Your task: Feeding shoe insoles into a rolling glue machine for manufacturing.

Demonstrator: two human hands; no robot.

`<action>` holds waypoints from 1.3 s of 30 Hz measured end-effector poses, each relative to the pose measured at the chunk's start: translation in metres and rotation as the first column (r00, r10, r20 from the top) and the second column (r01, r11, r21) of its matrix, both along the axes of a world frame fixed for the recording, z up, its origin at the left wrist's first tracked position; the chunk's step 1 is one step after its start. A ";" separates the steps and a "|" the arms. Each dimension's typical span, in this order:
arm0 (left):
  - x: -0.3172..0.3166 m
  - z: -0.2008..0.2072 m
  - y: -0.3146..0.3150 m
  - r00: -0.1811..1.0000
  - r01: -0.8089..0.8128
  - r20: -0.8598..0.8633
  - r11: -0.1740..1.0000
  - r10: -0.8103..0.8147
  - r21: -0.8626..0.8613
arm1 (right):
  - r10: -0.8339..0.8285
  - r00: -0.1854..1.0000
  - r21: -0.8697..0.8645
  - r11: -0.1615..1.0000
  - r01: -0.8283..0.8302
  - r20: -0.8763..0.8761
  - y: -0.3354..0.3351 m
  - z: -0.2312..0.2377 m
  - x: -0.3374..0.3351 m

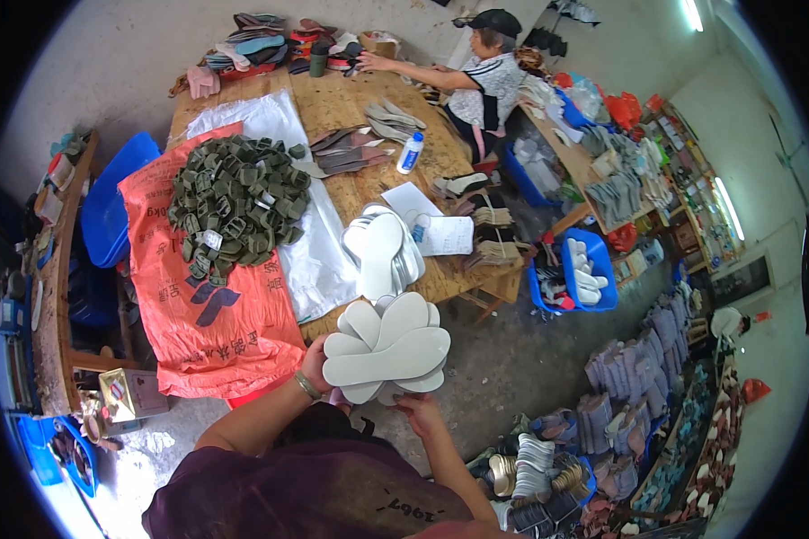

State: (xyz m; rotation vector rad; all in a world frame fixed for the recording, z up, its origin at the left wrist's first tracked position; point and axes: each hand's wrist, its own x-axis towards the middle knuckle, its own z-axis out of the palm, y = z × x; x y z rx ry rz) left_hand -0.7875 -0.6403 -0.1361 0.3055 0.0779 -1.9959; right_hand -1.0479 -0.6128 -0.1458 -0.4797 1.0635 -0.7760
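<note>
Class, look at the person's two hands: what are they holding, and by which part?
Both hands hold a fanned stack of white insoles. The left hand grips its left lower edge; the right hand supports the bottom edge, fingers underneath.

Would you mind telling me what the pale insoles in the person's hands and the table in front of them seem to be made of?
The fanned insoles, held by the left hand and right hand, look like matte grey-white foam or pressed board: flat, thin, clean-cut edges, no shine; which one is unclear. The table looks like bare wood or plywood: tan, with visible grain and no gloss.
</note>
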 end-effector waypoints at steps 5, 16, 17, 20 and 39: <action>0.005 -0.014 -0.029 0.977 -0.199 0.119 0.964 0.179 0.178 | 0.158 0.987 0.069 0.985 -0.157 -0.013 -0.065 -0.015 0.008; 0.055 -0.010 0.022 0.487 -0.843 0.600 0.522 0.635 0.132 | 0.580 0.699 -0.141 0.802 -0.581 0.418 -0.175 -0.057 0.126; 0.055 -0.011 0.039 0.477 -0.851 0.609 0.505 0.633 0.142 | 0.585 0.703 -0.111 0.794 -0.597 0.404 -0.182 -0.057 0.136; 0.036 -0.019 0.093 0.420 -0.877 0.757 0.436 0.500 0.199 | 0.606 0.711 -0.054 0.773 -0.632 0.358 -0.200 -0.067 0.153; 0.006 0.006 0.075 0.422 -0.802 0.840 0.573 0.340 0.171 | 0.668 0.731 -0.119 0.722 -0.682 -0.140 -0.169 -0.108 0.139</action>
